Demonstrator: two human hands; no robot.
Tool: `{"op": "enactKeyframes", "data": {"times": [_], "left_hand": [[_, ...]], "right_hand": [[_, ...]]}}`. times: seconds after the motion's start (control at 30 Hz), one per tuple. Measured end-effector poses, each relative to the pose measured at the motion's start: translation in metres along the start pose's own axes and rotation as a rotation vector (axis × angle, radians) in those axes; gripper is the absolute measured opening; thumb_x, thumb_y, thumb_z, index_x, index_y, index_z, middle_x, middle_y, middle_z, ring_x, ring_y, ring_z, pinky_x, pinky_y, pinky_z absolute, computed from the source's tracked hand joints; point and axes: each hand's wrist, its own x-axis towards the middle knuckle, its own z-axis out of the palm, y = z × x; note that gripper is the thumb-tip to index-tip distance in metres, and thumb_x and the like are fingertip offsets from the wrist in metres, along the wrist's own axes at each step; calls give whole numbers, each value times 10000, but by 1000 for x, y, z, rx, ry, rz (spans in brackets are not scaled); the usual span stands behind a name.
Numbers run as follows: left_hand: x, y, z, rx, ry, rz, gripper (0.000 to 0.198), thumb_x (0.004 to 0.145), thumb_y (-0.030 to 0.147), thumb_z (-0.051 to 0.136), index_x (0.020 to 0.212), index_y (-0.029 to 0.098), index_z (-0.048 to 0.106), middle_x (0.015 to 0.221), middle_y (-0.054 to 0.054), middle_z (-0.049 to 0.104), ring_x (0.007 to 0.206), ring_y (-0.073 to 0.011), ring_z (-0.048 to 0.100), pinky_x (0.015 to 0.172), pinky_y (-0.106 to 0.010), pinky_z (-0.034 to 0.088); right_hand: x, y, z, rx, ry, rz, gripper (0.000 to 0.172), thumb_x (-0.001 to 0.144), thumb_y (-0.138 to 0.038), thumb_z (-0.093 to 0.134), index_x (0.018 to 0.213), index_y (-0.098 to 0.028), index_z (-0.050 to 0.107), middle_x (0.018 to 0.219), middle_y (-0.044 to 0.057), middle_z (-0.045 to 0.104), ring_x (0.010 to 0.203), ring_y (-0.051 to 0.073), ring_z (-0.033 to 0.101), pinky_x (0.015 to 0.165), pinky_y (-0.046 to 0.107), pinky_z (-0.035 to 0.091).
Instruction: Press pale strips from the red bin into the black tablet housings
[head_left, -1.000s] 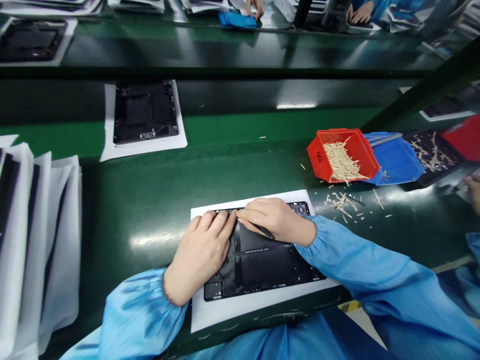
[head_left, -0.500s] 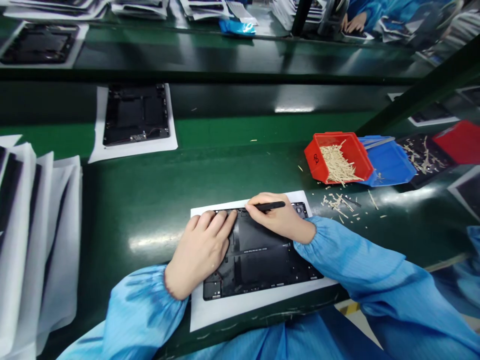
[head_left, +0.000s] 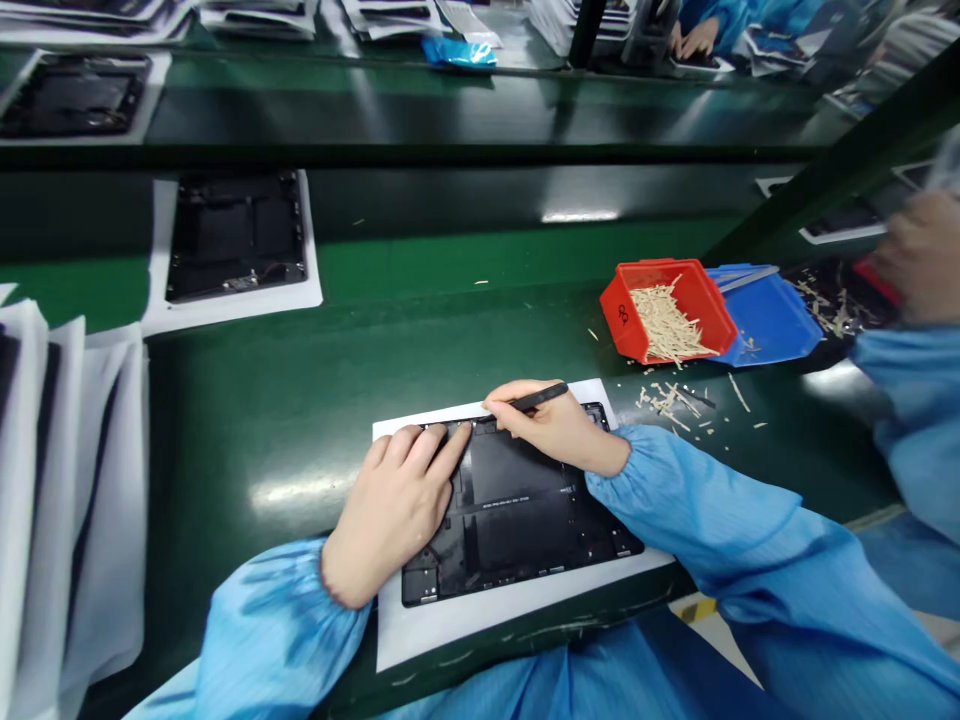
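The person's left hand [head_left: 390, 510] lies on a dark panel [head_left: 510, 510], its fingers [head_left: 424, 448] spread and pressing flat on the top edge, gripping nothing, apparently to keep the panel from sliding. The right hand [head_left: 555, 430] has its fingers curled around one black pen [head_left: 536, 398], with the tip near that same edge. The panel sits on white paper [head_left: 420, 630], likely as protection, on the green table [head_left: 262, 450]. Nearby are one red bin [head_left: 619, 325] full of wooden sticks [head_left: 664, 320] and one blue tray [head_left: 772, 320]. Loose sticks [head_left: 667, 400] lie just beside the paper. Farther off lies a second panel [head_left: 236, 235], and another person's blurred hand [head_left: 922, 255] shows at the right.
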Motion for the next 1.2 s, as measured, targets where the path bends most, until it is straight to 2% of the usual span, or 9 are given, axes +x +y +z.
{"op": "enactKeyframes", "data": {"times": [0.17, 0.47, 0.7, 0.83, 1.03, 1.2], "left_hand": [[2, 1, 0, -3, -4, 4, 510, 882, 211, 449, 1388, 187, 401, 1202, -107, 553, 1010, -273, 473, 835, -419, 426], [4, 0, -5, 9, -35, 15, 502, 888, 209, 433, 1388, 183, 399, 1124, -108, 559, 988, -268, 469, 823, -406, 419], [7, 1, -4, 29, -40, 22, 501, 877, 207, 432, 1378, 192, 411, 1064, -109, 570, 962, -274, 480, 815, -407, 407], [5, 1, -2, 14, -17, 21, 497, 884, 211, 424, 1381, 185, 407, 1100, -104, 569, 974, -275, 474, 813, -409, 403], [3, 1, -1, -10, 5, 1, 502, 878, 211, 439, 1373, 133, 408, 1174, -111, 565, 1017, -282, 464, 832, -418, 403], [3, 1, -2, -11, 9, 1, 509, 868, 208, 455, 1370, 132, 409, 1174, -112, 575, 1013, -283, 473, 829, -420, 405]], "right_hand": [[-2, -1, 0, -90, 36, -122, 132, 865, -191, 557, 870, -176, 688, 875, 25, 709, 808, 137, 648, 748, 250, 502], [-7, -1, 0, -168, -2, -255, 154, 891, -210, 521, 896, -178, 671, 813, 24, 673, 712, 123, 611, 671, 242, 481], [-7, -3, 1, -184, 6, -244, 165, 899, -206, 496, 889, -189, 660, 820, 25, 670, 722, 123, 604, 684, 245, 480], [-8, -5, 0, -229, -30, -260, 161, 891, -192, 496, 902, -185, 657, 789, 25, 658, 690, 125, 589, 659, 245, 470], [-9, -4, -3, -289, 95, -191, 122, 850, -182, 547, 784, -187, 650, 768, 14, 674, 691, 130, 614, 677, 247, 480], [-10, -3, -2, -265, 18, -195, 138, 891, -219, 531, 854, -192, 662, 799, 14, 686, 706, 128, 620, 690, 248, 490]]}}
